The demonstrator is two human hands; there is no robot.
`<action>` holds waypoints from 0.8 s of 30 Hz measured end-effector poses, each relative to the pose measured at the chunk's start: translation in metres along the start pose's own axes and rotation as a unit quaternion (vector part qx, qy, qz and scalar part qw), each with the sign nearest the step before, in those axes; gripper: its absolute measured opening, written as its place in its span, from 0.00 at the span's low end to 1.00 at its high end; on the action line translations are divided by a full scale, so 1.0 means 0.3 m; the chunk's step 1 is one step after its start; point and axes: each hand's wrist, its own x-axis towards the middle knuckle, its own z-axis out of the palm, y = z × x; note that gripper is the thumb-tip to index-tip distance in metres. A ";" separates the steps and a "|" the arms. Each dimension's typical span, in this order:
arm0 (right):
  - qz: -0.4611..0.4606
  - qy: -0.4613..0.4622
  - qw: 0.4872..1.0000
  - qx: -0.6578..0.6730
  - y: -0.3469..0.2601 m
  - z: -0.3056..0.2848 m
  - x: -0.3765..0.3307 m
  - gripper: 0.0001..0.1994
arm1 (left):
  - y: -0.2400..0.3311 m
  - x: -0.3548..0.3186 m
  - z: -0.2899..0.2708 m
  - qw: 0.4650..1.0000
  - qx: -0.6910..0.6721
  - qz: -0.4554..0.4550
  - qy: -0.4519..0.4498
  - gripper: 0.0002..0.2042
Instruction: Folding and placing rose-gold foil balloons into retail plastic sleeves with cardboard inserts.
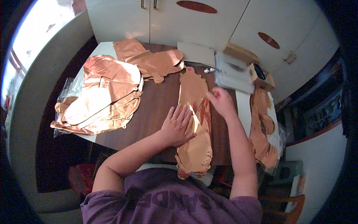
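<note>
A long, flat copper-coloured foil balloon [194, 147] lies lengthwise on the brown table, its near end reaching the table edge by my body. Palm down, my left hand [178, 125] rests on its middle with the fingers stretched out. My right hand [222, 102] is at the balloon's upper right edge, fingers curled in and thumb toward the foil. Whether the edge is pinched between those fingers is hidden. The foil beside the right hand is creased, and a small red mark shows on the far tab.
Stacked foil balloons [106, 95] cover the table's left side, with another folded foil balloon [149, 59] behind. Clear plastic bags [235, 72], small white pieces [209, 70] and an open cardboard box [263, 76] sit at the back right. More foil [261, 130] lies along the right edge. White cabinets [194, 24] stand behind.
</note>
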 end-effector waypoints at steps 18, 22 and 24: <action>0.223 -0.017 0.955 -0.195 -0.258 0.249 0.304 0.53 | -0.010 0.020 0.028 0.998 -0.029 -0.006 0.054 0.41; 0.228 -0.011 0.950 -0.211 -0.254 0.259 0.311 0.51 | -0.012 0.022 0.024 0.997 -0.043 -0.001 0.064 0.42; 0.229 -0.005 0.947 -0.226 -0.229 0.256 0.318 0.50 | -0.006 0.026 0.027 0.997 -0.041 0.003 0.061 0.42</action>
